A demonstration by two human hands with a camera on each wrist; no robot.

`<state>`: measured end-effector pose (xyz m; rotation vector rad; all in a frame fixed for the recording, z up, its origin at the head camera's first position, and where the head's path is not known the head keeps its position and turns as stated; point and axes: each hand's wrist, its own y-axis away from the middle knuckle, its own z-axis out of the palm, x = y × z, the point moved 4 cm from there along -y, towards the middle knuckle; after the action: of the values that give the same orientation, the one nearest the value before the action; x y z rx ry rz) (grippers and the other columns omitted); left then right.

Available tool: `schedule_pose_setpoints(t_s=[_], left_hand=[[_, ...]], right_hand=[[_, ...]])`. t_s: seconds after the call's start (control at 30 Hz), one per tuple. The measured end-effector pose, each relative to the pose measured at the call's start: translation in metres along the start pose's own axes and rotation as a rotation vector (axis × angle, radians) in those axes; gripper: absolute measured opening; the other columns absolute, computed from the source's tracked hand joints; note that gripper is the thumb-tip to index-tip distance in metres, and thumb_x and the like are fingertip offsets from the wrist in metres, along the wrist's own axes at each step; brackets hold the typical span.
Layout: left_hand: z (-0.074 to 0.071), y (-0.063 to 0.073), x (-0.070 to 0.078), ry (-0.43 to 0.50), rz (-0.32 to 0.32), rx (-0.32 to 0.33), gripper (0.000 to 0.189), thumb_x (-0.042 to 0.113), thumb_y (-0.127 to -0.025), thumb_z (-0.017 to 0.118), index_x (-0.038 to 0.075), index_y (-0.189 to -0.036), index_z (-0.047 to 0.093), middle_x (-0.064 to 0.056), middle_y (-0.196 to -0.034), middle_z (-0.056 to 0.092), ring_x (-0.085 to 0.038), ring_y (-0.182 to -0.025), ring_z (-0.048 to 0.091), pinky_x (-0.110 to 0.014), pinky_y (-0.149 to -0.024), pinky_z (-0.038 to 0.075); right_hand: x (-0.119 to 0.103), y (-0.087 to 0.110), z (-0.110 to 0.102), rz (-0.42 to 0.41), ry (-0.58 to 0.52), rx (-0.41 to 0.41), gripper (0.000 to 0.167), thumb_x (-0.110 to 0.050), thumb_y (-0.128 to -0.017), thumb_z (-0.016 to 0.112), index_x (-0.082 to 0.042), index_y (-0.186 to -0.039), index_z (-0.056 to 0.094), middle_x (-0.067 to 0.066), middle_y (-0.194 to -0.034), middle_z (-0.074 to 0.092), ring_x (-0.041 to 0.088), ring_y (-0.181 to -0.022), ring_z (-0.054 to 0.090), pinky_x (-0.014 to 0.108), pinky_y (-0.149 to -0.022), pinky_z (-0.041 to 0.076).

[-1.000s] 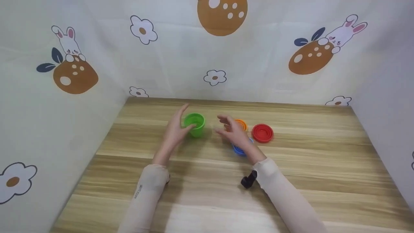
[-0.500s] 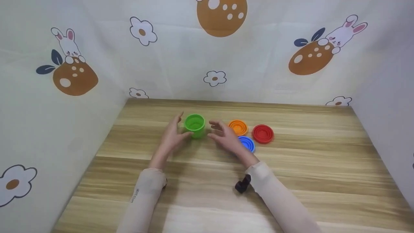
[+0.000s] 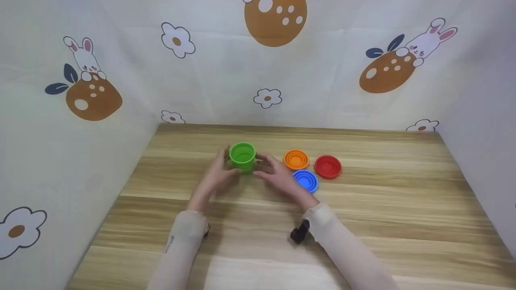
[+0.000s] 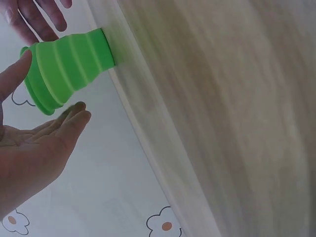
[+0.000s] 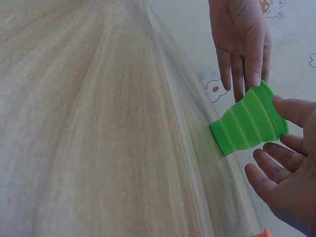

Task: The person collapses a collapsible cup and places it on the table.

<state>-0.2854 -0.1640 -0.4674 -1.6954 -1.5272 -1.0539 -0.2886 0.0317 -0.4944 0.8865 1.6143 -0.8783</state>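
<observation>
A green collapsible cup (image 3: 243,166), pulled out to full height with ridged rings, stands upright on the wooden table. My left hand (image 3: 216,174) is at its left side with the fingers loosely extended and the thumb close to the rim. On the other side is my right hand (image 3: 275,174), its thumb near the cup's front and its fingers along the right side. In the left wrist view, a gap shows between the left fingers (image 4: 74,121) and the cup wall. The right thumb (image 5: 291,109) overlaps the rim in the right wrist view, the other fingers spread beneath.
Three flattened collapsible cups lie right of my right hand: an orange one (image 3: 296,160), a blue one (image 3: 306,181) and a red one (image 3: 328,166). A patterned white cloth (image 3: 225,80) rises behind the table (image 3: 387,225) and along its sides.
My right hand has moved left, away from over the orange and blue cups, to the green cup's side. The left hand has drawn back slightly beside the cup, which stays in place.
</observation>
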Motion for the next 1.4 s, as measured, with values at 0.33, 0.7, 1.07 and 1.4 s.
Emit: schedule_pose_setpoints(t_s=[0.33, 0.7, 1.07, 1.4], left_hand=[[0.006, -0.002, 0.005, -0.036, 0.023, 0.036, 0.074, 0.011, -0.092, 0.067, -0.001, -0.153, 0.027, -0.024, -0.154, 0.040, -0.037, -0.144, 0.039, -0.050, -0.124, 0.025], [0.015, -0.005, 0.021, 0.035, 0.079, 0.068, 0.067, 0.006, -0.093, 0.066, -0.003, -0.151, 0.032, -0.023, -0.152, 0.044, -0.037, -0.140, 0.046, -0.046, -0.118, 0.039], [0.025, -0.003, 0.037, 0.112, 0.173, 0.081, 0.070, 0.007, -0.088, 0.074, -0.004, -0.146, 0.037, -0.024, -0.149, 0.045, -0.040, -0.140, 0.044, -0.048, -0.116, 0.041], [0.041, 0.002, 0.053, 0.240, 0.189, 0.035, 0.061, 0.008, -0.089, 0.073, -0.002, -0.140, 0.042, -0.023, -0.143, 0.047, -0.040, -0.133, 0.051, -0.046, -0.113, 0.045]], right_hand=[[0.001, 0.002, -0.001, -0.003, -0.013, 0.019, 0.060, -0.009, -0.093, 0.068, 0.000, -0.147, 0.042, 0.021, -0.151, 0.046, 0.039, -0.136, 0.050, 0.048, -0.114, 0.043], [-0.009, 0.010, -0.014, -0.004, -0.004, 0.055, 0.060, -0.009, -0.094, 0.067, 0.003, -0.146, 0.040, 0.023, -0.151, 0.045, 0.038, -0.137, 0.049, 0.046, -0.113, 0.044], [-0.023, 0.024, -0.034, -0.036, 0.050, 0.074, 0.058, -0.011, -0.093, 0.069, 0.003, -0.143, 0.043, 0.023, -0.148, 0.049, 0.040, -0.136, 0.049, 0.047, -0.114, 0.044], [-0.039, 0.037, -0.053, -0.099, 0.113, 0.178, 0.060, -0.006, -0.091, 0.071, 0.004, -0.143, 0.042, 0.022, -0.139, 0.056, 0.038, -0.129, 0.056, 0.053, -0.107, 0.048]])
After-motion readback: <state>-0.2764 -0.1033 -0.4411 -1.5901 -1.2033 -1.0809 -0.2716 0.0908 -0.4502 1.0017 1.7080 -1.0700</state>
